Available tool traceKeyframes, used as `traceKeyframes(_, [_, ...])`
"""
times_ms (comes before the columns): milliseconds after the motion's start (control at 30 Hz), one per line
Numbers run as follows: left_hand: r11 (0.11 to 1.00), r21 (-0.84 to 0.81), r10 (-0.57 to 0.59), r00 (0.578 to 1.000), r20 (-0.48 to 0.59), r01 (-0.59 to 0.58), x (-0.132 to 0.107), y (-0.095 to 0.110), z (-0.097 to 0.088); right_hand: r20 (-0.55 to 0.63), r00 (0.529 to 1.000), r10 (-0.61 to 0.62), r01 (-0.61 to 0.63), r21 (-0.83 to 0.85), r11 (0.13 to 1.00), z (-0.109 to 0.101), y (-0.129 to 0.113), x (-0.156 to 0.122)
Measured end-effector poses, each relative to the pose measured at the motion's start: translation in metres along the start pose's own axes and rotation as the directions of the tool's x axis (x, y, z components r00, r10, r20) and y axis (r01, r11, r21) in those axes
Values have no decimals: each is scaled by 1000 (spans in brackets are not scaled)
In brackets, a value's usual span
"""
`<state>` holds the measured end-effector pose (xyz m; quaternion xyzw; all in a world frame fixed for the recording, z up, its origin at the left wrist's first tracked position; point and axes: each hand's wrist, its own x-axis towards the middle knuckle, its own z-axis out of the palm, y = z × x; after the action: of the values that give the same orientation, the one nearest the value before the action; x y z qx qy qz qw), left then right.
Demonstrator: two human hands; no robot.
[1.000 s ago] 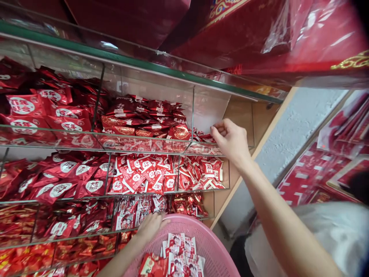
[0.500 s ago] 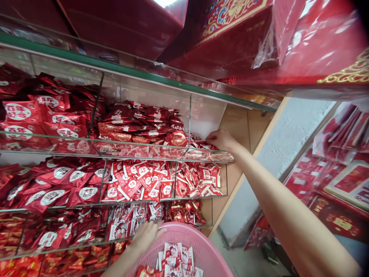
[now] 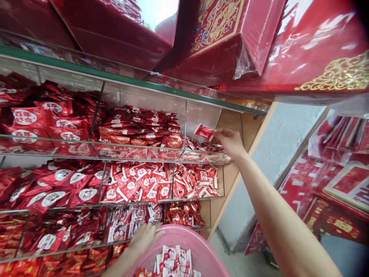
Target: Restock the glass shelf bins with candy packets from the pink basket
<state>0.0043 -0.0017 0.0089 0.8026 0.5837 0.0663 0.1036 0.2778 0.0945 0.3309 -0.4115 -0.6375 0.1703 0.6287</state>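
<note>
Two bare hands work at a glass-divided shop display. At 3 o'clock, the right hand [image 3: 230,141] is closed in a pinch on one small red sachet [image 3: 204,132], which sticks out from its fingertips just above a heaped bin of loose sachets [image 3: 198,145]. That sachet looks light, thin and soft, with a slick film that could slip, so its sealed edge or a corner seems the surest hold. At 7 o'clock, the left hand [image 3: 145,239] lies at the rim of a pink plastic basket [image 3: 198,240], perhaps curled over it; I cannot tell whether it grips. Printed red-and-white sachets [image 3: 174,258] lie inside, and red gift boxes [image 3: 225,38] loom at 12 o'clock.
</note>
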Motion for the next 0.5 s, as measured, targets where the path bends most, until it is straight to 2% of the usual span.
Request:
traceKeyframes(100, [1000, 15, -1, 1000, 11, 1, -2, 3, -5, -180, 979, -98, 112, 70, 991, -4, -14, -21])
traceKeyframes(167, [1000, 17, -11, 1000, 17, 11, -2, 5, -8, -238, 957, -164, 181, 50, 982, -4, -25, -51])
traceKeyframes(233, [1000, 14, -25, 999, 22, 24, -3, 7, -10, -140, 978, -157, 167, 63, 984, -1, -32, -91])
traceKeyframes(267, [999, 11, -33, 999, 27, 32, -3, 8, -10, -50, 990, -131, 135, 92, 987, 2, -31, -113])
traceKeyframes(333, [999, 4, -43, 999, 33, 43, -4, 9, -11, 117, 987, -111, 98, 111, 989, 9, -22, -156])
traceKeyframes(433, [999, 4, -41, 998, 41, 41, -3, 9, -11, 262, 937, -233, 248, -25, 968, 17, 6, -208])
traceKeyframes(500, [999, 5, -36, 999, 41, 36, -3, 9, -10, 333, 892, -307, 363, -118, 924, 19, 26, -231])
